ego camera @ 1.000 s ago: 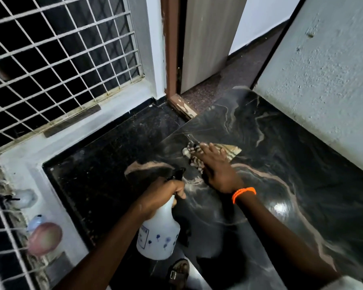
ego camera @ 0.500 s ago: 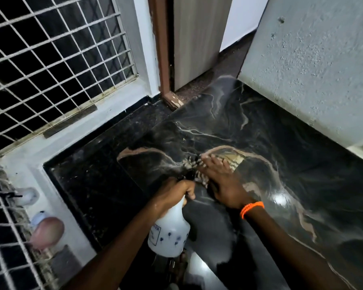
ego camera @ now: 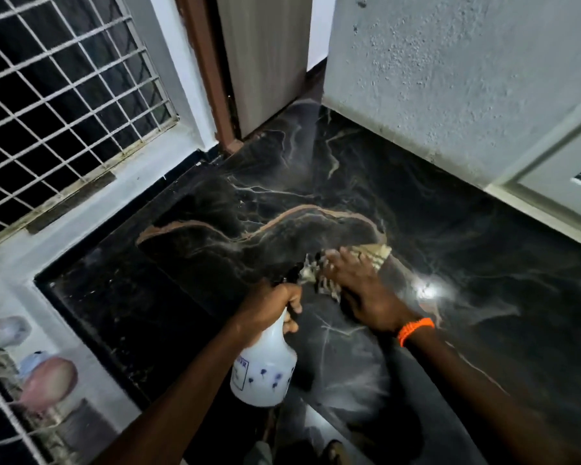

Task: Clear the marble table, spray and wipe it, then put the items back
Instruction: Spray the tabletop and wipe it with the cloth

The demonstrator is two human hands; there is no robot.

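Note:
The black marble table with tan and white veins fills the middle of the view. My left hand grips the neck of a white spray bottle with small blue marks, held upright above the table's near edge. My right hand, with an orange band at the wrist, lies flat on a beige patterned cloth pressed against the marble. The cloth shows only at the fingertips and beside the palm. A bright light reflection sits just right of that hand.
A white textured wall borders the table's far side. A door with a brown frame stands at the far left corner. A barred window is on the left, above a white ledge holding pale blurred objects.
My right hand has slid the cloth to the right across the marble. The spray bottle in my left hand stays about where it was. The camera has shifted.

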